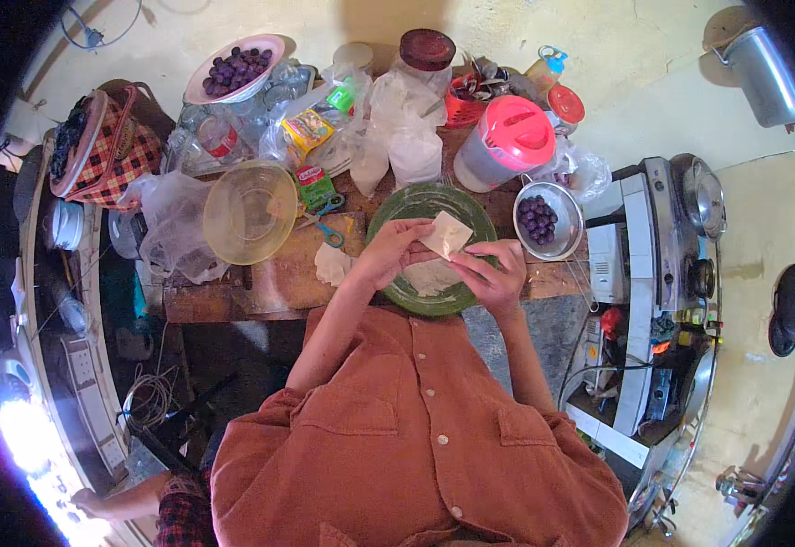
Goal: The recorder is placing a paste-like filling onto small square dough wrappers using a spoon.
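My left hand [392, 251] pinches a small white paper packet [448, 232] by its left side, above a green basin [397, 205]. At the packet's lower corner are the fingertips of my right hand [494, 275], gripping its edge. A pale yellowish patch shows on the packet's face; whether it is powder or print I cannot tell. White powder [431, 276] lies on the bottom of the basin, partly hidden by my hands. Crumpled white paper [333, 264] rests on the wooden table just left of my left wrist.
Blue-handled scissors [332, 236], a green box [314, 186] and a yellowish translucent bowl [250, 213] sit to the left. A sieve [578, 236] with purple balls [538, 220] and a pink-lidded pitcher [469, 164] stand right. Another person's arm [127, 499] shows lower left.
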`<action>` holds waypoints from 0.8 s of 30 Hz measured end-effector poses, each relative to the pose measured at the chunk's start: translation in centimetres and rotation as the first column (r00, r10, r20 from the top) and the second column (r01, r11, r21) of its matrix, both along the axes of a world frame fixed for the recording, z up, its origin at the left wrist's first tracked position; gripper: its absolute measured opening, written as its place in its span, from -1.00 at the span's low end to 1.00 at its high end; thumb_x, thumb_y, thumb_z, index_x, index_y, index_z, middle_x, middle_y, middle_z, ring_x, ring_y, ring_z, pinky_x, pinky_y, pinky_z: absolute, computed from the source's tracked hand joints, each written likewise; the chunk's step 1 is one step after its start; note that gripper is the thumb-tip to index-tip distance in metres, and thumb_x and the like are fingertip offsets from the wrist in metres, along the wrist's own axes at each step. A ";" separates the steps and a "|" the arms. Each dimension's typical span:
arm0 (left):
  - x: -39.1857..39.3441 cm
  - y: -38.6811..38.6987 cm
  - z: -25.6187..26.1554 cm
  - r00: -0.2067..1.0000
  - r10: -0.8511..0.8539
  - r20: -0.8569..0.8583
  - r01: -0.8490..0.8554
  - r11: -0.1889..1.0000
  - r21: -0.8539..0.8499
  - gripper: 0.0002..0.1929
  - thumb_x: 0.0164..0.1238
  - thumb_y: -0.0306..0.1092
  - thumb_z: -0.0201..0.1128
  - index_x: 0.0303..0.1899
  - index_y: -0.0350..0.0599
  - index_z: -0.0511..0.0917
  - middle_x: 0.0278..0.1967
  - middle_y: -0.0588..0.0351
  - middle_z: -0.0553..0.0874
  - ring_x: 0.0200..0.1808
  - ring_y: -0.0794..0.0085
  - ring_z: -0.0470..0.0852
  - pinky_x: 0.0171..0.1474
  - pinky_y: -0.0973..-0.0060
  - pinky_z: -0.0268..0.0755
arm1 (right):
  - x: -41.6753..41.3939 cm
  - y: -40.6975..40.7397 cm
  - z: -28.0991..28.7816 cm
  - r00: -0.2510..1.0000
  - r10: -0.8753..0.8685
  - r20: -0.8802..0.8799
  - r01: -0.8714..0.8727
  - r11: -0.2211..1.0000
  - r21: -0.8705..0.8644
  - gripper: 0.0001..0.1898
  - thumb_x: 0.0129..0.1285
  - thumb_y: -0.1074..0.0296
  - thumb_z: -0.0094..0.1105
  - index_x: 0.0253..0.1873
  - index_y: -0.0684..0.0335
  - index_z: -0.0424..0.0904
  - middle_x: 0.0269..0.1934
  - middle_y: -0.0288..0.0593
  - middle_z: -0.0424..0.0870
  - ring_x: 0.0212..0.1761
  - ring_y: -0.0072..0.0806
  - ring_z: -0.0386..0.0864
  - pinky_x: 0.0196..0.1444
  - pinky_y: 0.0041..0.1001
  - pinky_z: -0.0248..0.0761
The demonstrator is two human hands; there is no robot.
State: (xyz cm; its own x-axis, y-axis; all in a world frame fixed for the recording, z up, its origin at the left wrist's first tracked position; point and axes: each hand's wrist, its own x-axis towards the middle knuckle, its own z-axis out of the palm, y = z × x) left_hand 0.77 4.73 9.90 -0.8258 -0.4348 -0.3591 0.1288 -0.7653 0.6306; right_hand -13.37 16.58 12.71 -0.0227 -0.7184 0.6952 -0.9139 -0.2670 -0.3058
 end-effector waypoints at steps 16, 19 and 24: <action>-0.1 0.7 0.2 0.989 0.145 -0.033 -0.148 0.944 -0.296 -0.69 0.33 -0.40 -0.07 0.03 -0.37 0.34 -0.10 0.07 0.52 -0.09 0.49 0.51 0.04 0.54 0.39 | 0.6 -2.8 1.5 0.970 -0.130 0.206 0.113 0.989 0.094 -0.85 -0.18 0.45 0.30 -0.41 0.14 0.59 -0.47 -0.32 0.57 -0.37 -0.43 0.44 -0.26 -0.47 0.22; -0.1 0.7 0.1 0.990 0.127 -0.064 -0.141 0.942 -0.306 -0.69 0.33 -0.41 -0.10 0.04 -0.37 0.34 -0.09 0.07 0.51 -0.09 0.50 0.51 0.04 0.56 0.38 | 0.5 -3.1 2.1 0.972 -0.138 0.193 0.122 0.988 0.092 -0.85 -0.19 0.49 0.29 -0.41 0.17 0.60 -0.49 -0.29 0.57 -0.38 -0.40 0.46 -0.27 -0.48 0.24; 0.1 0.4 -0.1 0.988 0.122 -0.092 -0.141 0.961 -0.236 -0.67 0.29 -0.39 -0.06 0.05 -0.34 0.34 -0.09 0.10 0.51 -0.08 0.50 0.50 0.06 0.52 0.34 | 0.4 -3.4 2.7 0.980 -0.116 0.163 0.098 0.988 0.116 -0.86 -0.20 0.48 0.31 -0.43 0.16 0.60 -0.49 -0.31 0.58 -0.42 -0.41 0.46 -0.28 -0.49 0.20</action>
State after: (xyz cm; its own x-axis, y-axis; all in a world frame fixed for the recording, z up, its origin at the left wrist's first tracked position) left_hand 0.92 5.14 9.84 -0.7761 -0.6077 -0.1687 0.2726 -0.5645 0.7791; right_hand -13.01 13.15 15.46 -0.2139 -0.7755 0.5940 -0.8680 -0.1281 -0.4798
